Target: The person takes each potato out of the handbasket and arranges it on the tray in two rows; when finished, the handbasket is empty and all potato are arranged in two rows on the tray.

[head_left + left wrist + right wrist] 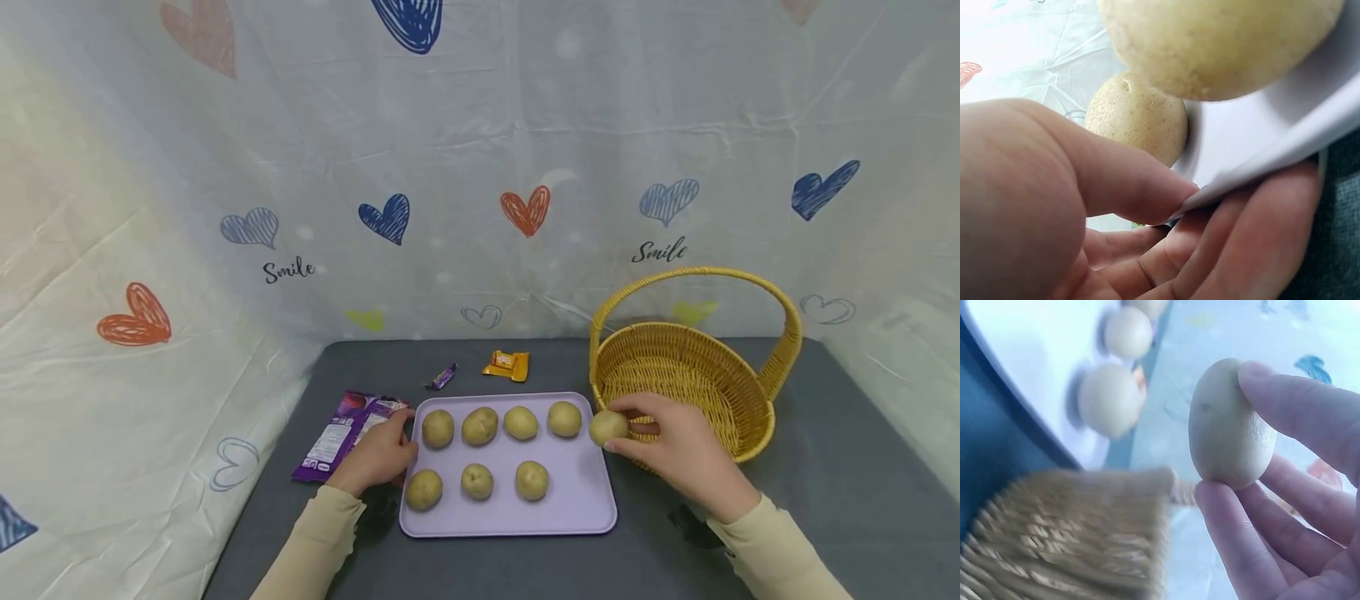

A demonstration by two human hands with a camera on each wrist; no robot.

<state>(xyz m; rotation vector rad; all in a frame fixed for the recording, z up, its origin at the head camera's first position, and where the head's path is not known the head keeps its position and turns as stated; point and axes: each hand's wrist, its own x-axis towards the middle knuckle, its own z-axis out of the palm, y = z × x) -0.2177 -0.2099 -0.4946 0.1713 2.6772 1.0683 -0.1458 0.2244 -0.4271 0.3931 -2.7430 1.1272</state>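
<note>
Between the thumb and fingers of my right hand a small potato is pinched, held up between the tray's right edge and the basket. My left hand grips the left rim of the lilac tray, thumb on top and fingers beneath, as the left wrist view shows. Several potatoes lie on the tray in two rows, among them one at the front left and one at the back right. The yellow wicker basket with a tall handle stands right of the tray, its visible inside bare.
A purple snack packet lies left of the tray, partly behind my left hand. Behind the tray are an orange wrapped snack and a small purple candy. The dark grey table ends at a heart-printed curtain.
</note>
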